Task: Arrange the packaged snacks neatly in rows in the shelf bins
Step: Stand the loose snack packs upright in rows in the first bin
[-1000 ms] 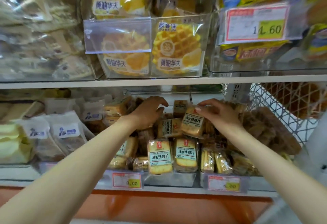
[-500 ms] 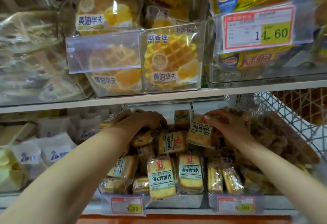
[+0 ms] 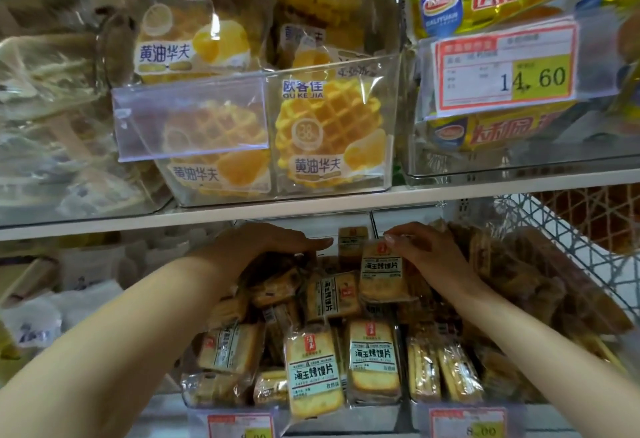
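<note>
Several clear packets of toasted bread slices fill a clear bin (image 3: 346, 418) on the lower shelf. Two labelled packets (image 3: 313, 373) stand upright at the front; others behind lie jumbled. My right hand (image 3: 429, 257) pinches the top edge of one upright packet (image 3: 381, 273) at the back of the bin. My left hand (image 3: 266, 247) reaches deep into the back left of the bin, fingers stretched flat over a pile of dark packets (image 3: 277, 275). Whether it holds one is hidden.
The upper shelf board (image 3: 311, 202) hangs low just above both hands, carrying clear bins of waffle packs (image 3: 329, 129) and a 14.60 price tag (image 3: 505, 70). A white wire basket (image 3: 568, 247) flanks the right. White bagged goods (image 3: 69, 285) lie left.
The view has moved closer and tilted up. My left hand has stretched further back with the fingers flattened; my right hand has stood its packet more upright at the back.
</note>
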`<state>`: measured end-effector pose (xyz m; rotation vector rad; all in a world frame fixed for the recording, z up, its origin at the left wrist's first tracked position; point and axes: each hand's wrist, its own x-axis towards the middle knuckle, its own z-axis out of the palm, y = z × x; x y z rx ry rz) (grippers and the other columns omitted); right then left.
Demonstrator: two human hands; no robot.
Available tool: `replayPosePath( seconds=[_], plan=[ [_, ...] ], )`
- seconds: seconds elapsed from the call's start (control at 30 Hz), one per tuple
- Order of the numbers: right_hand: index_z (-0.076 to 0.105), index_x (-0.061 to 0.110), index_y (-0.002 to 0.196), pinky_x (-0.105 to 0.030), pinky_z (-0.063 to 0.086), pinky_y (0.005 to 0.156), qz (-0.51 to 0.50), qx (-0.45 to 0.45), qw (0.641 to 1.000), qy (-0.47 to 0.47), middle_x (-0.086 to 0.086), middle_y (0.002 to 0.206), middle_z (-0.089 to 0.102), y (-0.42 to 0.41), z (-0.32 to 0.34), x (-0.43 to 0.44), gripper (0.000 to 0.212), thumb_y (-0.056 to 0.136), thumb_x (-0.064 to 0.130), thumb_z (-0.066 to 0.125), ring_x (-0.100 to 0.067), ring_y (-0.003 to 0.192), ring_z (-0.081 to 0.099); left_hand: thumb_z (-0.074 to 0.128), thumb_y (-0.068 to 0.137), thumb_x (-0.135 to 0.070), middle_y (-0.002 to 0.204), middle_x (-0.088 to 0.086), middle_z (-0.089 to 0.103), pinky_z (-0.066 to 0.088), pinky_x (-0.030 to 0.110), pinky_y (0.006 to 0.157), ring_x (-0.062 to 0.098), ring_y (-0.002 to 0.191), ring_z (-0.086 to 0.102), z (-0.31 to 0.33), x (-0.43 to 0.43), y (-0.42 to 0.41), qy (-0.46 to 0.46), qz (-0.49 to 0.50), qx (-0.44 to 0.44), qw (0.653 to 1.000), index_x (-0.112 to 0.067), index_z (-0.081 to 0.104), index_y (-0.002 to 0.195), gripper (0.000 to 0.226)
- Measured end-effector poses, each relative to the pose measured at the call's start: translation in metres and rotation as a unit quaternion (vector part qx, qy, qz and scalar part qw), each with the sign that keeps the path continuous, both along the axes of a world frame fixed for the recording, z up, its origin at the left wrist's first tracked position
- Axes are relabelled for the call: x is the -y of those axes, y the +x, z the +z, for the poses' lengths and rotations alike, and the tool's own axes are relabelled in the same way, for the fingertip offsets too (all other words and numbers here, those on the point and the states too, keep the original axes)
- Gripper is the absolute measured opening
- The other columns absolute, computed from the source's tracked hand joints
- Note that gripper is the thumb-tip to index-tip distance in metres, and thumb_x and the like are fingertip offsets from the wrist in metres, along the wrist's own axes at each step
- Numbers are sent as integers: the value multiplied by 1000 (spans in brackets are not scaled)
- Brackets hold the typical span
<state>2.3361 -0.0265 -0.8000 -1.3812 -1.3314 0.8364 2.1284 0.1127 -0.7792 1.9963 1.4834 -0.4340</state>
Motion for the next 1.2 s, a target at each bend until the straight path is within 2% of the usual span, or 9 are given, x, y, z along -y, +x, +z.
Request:
replayPosePath(
  seconds=[0.1,0.23,0.33,0.47,0.73,0.87,1.03,1.1,1.2],
  plan=[
    [62,31,89,-5,42,58,1,-11,1000,-1,10,93,64,0,0,0,3,89,29,60,4,82,59,35,78,-75,128,4,53,36,36,103,21,117,49,4,1,-5,-4,-40,-37,999,-19,64,113,71],
    [63,28,91,-3,41,58,4,-17,1000,-5,12,91,63,1,0,0,4,89,29,60,4,82,58,38,91,-58,135,2,46,32,27,93,20,124,42,7,2,-10,52,-135,-98,985,-20,51,127,54],
    [62,32,89,-10,40,64,4,-9,1000,-10,14,91,62,1,-1,0,2,89,31,59,2,85,58,44,87,-60,137,-1,44,34,31,101,19,126,41,9,4,-19,54,-157,-86,982,-25,51,129,55],
    [62,28,92,-1,40,55,5,-11,1000,-13,13,92,61,3,-3,0,4,90,29,59,5,81,55,45,87,-60,137,1,44,35,37,105,19,125,42,11,5,-31,81,-195,-94,973,-24,51,129,55],
    [65,24,98,-8,43,53,-10,-89,996,-30,7,97,64,-1,-1,-1,12,89,31,60,-2,85,59,33,90,-61,152,-2,29,7,40,116,17,141,19,-1,10,-31,147,-244,-165,944,-33,33,142,59],
    [64,16,102,-20,51,51,-37,-150,988,-19,-6,92,68,-9,4,-4,17,88,26,63,-8,70,66,44,90,-56,149,-5,34,-3,39,115,11,142,15,0,10,-31,193,-211,-77,955,-33,41,136,52],
    [65,18,101,-27,55,55,-38,-189,981,-9,-9,94,69,-18,13,-14,17,85,24,66,-15,68,68,60,87,-41,140,-2,43,25,19,102,15,129,39,19,32,-21,273,-133,118,946,-19,47,133,52],
    [65,21,97,-25,52,51,-26,-202,979,0,-6,94,68,-24,18,-17,12,85,23,66,-14,65,68,60,88,-35,134,4,50,34,29,105,20,122,48,25,44,-17,233,-63,241,940,-14,49,130,48],
    [63,16,104,-25,54,54,11,-203,979,9,-7,98,67,-33,21,-20,19,86,20,64,-15,75,69,50,94,-31,107,7,66,52,33,85,19,91,64,33,71,-7,79,92,417,900,-11,54,118,32]
  ],
)
